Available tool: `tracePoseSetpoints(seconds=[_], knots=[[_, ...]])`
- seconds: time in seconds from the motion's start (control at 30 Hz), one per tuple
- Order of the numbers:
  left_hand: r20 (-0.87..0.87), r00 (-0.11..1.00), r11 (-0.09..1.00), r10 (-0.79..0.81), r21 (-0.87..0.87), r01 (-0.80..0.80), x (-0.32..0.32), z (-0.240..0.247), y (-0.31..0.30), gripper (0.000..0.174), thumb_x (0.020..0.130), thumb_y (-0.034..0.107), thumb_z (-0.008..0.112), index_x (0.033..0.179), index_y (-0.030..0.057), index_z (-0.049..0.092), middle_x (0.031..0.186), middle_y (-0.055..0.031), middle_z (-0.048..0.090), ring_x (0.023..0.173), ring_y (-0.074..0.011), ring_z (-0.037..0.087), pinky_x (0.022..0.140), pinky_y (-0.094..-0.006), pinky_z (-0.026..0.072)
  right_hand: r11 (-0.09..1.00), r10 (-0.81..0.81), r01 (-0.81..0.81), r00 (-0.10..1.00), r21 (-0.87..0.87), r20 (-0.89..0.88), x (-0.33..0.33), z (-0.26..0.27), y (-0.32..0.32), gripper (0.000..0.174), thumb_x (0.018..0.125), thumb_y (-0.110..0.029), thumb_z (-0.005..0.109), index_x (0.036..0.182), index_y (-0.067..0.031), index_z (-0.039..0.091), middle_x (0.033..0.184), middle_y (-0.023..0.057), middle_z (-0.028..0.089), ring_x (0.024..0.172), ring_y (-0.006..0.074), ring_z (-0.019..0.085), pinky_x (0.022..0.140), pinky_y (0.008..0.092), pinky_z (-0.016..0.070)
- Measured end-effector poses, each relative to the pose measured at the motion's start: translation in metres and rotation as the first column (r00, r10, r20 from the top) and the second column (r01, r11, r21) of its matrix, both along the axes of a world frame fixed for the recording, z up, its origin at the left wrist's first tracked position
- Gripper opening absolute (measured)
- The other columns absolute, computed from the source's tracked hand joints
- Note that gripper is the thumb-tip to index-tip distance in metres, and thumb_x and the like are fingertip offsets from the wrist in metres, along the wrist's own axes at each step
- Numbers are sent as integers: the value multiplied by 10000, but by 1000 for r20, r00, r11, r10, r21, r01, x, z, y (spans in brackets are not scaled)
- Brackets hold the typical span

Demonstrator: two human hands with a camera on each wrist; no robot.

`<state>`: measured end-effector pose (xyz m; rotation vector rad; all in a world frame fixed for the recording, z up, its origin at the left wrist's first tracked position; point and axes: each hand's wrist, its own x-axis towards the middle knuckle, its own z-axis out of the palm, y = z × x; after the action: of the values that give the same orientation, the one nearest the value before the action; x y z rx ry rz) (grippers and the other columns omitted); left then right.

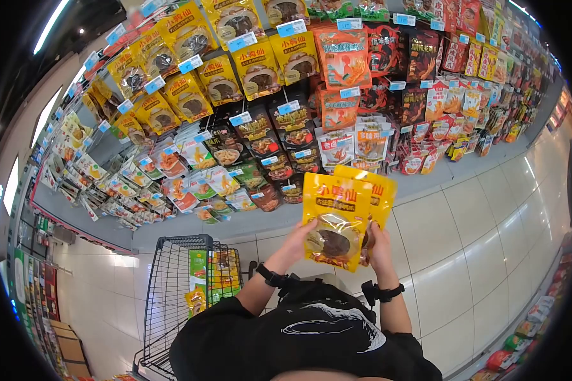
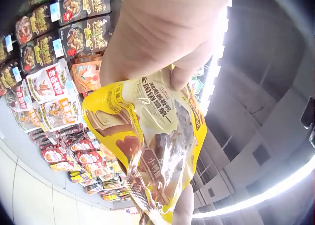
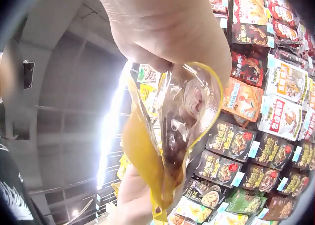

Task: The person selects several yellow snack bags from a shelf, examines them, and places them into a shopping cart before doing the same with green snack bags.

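Two yellow snack packets are held up in front of the chest, one overlapping the other. The front packet [image 1: 337, 219] has a clear window with dark food behind it. My left hand [image 1: 293, 244] grips its left edge, thumb on the front. Behind it and to the right, the second packet [image 1: 382, 197] shows its top and right side. My right hand [image 1: 379, 252] pinches the packets' right side low down. In the left wrist view the left hand [image 2: 162, 33] holds a packet's edge; in the right wrist view the right hand [image 3: 170, 28] does so too.
A black wire shopping cart [image 1: 151, 298] stands at the left, with yellow and green packets [image 1: 224, 270] inside. Ahead, a shelf wall carries hanging snack packets [image 1: 254, 70] with blue price tags. Tiled floor [image 1: 467, 247] runs to the right; more goods [image 1: 521, 330] line the lower right.
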<state>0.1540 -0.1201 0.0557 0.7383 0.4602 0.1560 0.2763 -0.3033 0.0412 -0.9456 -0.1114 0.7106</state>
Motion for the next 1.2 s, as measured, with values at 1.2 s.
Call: tracePoseSetpoints(seconds=[1.2], knots=[[10,964,787,266,575,-223,17,-32,83,269,888,84,464,1125,-14,547,1052,-68,584,920,-118,529,825,-259,411,954,271,-277,960,-112,-68,56,-2,108,256,906,-176,483,1078,8,529,1025,71,593,931,146,559,822,293,440]])
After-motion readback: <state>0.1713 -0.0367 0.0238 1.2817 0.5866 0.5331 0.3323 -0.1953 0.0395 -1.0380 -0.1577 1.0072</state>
